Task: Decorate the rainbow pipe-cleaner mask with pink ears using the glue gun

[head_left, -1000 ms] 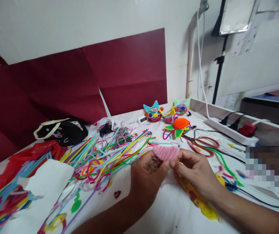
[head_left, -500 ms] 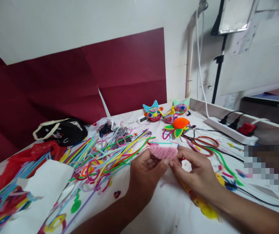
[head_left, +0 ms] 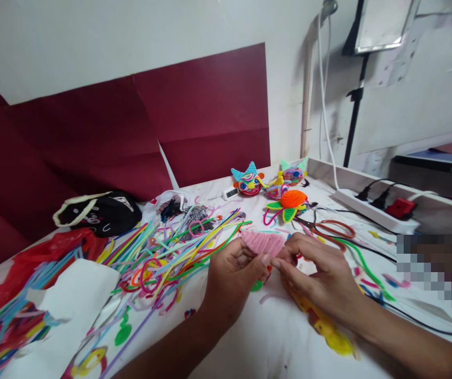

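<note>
A pink ribbed piece of pipe cleaners, pointed at its lower edge, is held up over the table's middle. My left hand pinches it from the left, thumb on the near face and fingers behind. At its lower right edge, my right hand is closed, thumb and forefinger pressed together; the exact grip point is partly hidden. Under the right forearm lies a yellow pipe-cleaner piece. Beyond the hands sit an orange and green pipe-cleaner figure and scissors with orange handles.
Loose pipe cleaners spread across the left, beside a red plastic bag, a white sheet and a black pouch. A blue-eared figure stands at the back by a small white display. A power strip with cables lies right.
The pink piece has tilted and shifted slightly left, showing more of its ribbed face. My right hand has turned a little, and green and red bits now show below the piece.
</note>
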{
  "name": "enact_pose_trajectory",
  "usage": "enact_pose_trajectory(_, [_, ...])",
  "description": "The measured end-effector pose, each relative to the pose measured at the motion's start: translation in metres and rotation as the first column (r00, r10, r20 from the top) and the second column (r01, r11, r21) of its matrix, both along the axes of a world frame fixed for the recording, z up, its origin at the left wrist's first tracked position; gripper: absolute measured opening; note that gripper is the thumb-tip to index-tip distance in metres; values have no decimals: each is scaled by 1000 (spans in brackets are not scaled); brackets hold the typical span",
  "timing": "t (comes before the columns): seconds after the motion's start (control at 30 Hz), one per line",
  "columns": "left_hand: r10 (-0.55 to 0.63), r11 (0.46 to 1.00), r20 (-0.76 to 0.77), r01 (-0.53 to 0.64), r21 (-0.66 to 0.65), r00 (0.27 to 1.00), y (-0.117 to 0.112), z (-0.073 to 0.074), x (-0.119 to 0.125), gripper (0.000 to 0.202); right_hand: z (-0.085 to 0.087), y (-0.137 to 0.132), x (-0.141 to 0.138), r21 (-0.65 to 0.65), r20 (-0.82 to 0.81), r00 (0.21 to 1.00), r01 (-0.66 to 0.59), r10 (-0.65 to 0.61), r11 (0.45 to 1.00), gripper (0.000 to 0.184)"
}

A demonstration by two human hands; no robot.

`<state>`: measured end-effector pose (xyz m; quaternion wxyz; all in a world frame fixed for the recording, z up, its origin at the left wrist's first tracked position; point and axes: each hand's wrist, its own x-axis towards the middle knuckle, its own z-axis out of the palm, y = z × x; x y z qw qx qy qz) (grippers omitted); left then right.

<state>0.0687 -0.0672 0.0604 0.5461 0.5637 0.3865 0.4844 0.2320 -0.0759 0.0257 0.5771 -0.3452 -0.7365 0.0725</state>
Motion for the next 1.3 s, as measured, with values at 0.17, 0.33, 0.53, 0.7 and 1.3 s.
enact_pose_trajectory(0.17, [-65, 998, -30, 65, 5, 997, 3, 3, -4, 16, 2, 2, 4, 27, 23, 1000, -10, 9, 1000, 18])
enact_pose_trajectory(0.33, [-92, 994, -88, 97, 52, 992, 6, 0, -5, 17, 6, 2, 7, -248, -108, 993, -62, 36, 967, 21])
enact_pose_trajectory(0.53, [-68, 979, -250, 113, 168, 966, 7, -8, -8, 14, 10, 1, 10, -457, -204, 971, -208, 125, 865, 22])
enact_pose_trajectory(0.7, [41, 942, -425, 107, 319, 904, 7, -9, -11, 16, 11, 1, 10, -509, -228, 969, -199, 92, 837, 30])
enact_pose_trajectory(1.3, [225, 699, -511, 228, 677, 830, 7, -12, -13, 13, 10, 1, 1, -634, -519, 854, -367, -23, 681, 35])
